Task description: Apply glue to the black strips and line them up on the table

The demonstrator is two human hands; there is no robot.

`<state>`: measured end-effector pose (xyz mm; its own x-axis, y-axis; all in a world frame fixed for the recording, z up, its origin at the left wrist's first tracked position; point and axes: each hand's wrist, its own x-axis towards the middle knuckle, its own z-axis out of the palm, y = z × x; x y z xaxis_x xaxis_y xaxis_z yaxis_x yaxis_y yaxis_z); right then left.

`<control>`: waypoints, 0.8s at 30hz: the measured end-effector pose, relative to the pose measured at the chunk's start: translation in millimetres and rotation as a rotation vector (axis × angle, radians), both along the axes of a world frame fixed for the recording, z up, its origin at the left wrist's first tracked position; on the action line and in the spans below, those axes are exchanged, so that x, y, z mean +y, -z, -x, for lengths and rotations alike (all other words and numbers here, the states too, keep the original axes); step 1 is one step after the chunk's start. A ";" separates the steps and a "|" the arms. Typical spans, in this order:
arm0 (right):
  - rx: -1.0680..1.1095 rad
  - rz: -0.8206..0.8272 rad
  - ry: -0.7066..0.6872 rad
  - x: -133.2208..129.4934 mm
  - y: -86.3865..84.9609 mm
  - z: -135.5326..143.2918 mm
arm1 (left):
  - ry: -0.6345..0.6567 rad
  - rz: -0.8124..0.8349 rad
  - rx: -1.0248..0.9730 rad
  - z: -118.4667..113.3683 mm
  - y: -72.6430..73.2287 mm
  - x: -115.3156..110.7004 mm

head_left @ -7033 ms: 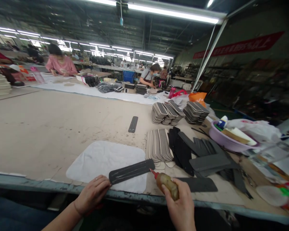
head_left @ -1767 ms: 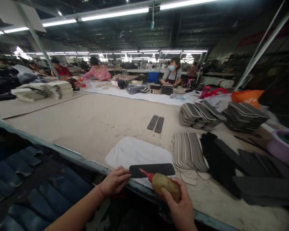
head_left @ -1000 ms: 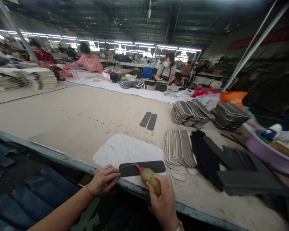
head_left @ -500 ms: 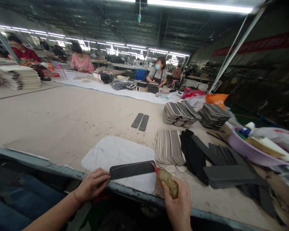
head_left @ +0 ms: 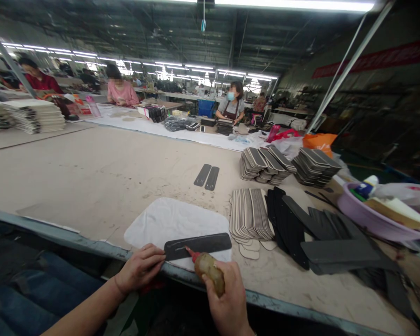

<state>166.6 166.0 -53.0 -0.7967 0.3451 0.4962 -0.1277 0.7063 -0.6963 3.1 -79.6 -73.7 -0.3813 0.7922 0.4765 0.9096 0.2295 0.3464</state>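
Observation:
In my right hand is a yellowish squeeze bottle with a red nozzle, the fingers wrapped round it. Its tip touches the dark grey rounded strip near the strip's left half. A thin pale line, like glue, runs along the strip's upper edge, and a shorter one ends at the nozzle. My left hand grips the strip's left end, fingers together at the table's edge. Beneath the strip lies a white cloth.
Two dark strips lie farther back. To the right are pale-edged pieces, black strips, loose grey strips, stacked pads and a purple basin. Co-workers sit across the tables, one in pink.
My right hand has moved the bottle left, from the strip's right end to its left half, and a second pale line shows there. The left hand stays at the strip's left end.

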 end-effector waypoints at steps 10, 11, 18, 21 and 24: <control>0.004 -0.012 0.114 16.3 -7.1 -14.3 | -0.006 -0.007 0.004 -1.9 -9.4 4.5; 0.007 0.003 0.067 7.1 -8.7 -11.9 | -0.008 -0.001 0.000 -1.8 -8.2 3.8; 0.010 0.063 -0.124 -32.4 -12.5 2.1 | -0.002 0.039 -0.026 -0.2 -0.2 -1.1; -0.026 0.066 -0.095 -21.3 -10.6 -3.2 | -0.008 0.038 -0.031 -0.5 -0.7 0.0; -0.072 0.061 -0.007 2.6 -8.1 -14.2 | -0.005 0.016 -0.025 -0.8 -2.7 2.1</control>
<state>180.8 168.6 -44.9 -0.8323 0.3672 0.4152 -0.0804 0.6612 -0.7459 3.9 -77.5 -71.0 -0.3968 0.7979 0.4537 0.8995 0.2395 0.3654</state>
